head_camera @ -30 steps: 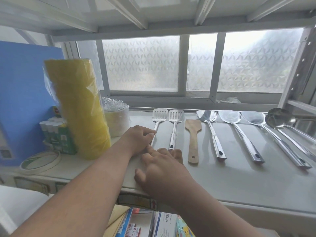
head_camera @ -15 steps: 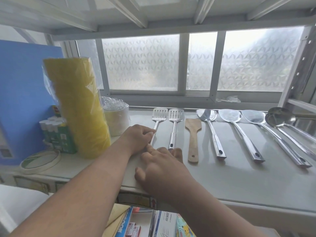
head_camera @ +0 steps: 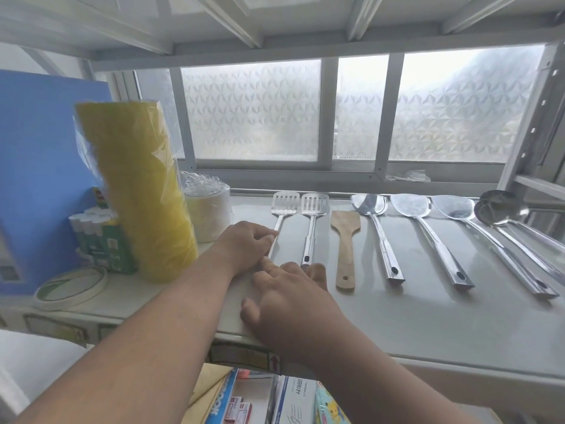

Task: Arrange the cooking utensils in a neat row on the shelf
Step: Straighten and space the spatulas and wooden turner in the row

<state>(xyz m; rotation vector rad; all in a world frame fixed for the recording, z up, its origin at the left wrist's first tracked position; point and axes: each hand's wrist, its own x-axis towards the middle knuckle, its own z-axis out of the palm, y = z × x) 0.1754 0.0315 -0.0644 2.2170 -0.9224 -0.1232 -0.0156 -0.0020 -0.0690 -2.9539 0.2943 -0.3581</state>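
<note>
I'm looking down at the shelf [head_camera: 428,316], where the utensils lie side by side with their heads toward the window and handles toward me. My left hand [head_camera: 244,246] has its fingers curled onto the handle of the leftmost slotted spatula [head_camera: 284,206], gripping it about halfway down its length. My right hand [head_camera: 287,295] lies flat with fingers relaxed and extended, the fingertips touching the shelf right at the butt ends of that spatula and the second slotted spatula [head_camera: 313,209]; it holds nothing. What matters for the next nudge is that the gripped spatula's long axis leans slightly, its head a little right of its handle, so it closes toward its neighbour at the top; I judge the handle end wants easing right to run parallel, and the left hand is already on it. Going right, the wooden spatula [head_camera: 345,240] sits a bit shorter, then 3 steel turners: first [head_camera: 379,237], second [head_camera: 428,237], third [head_camera: 489,240], fanning outward, and 2 ladles [head_camera: 501,212] overlapping at the far right edge. Left of my arm stands a wrapped yellow roll [head_camera: 137,191], a wrapped white stack [head_camera: 208,212] behind it, a green box of glue sticks [head_camera: 101,240], and a tape ring [head_camera: 70,283]. Most of the row looks done.
</note>
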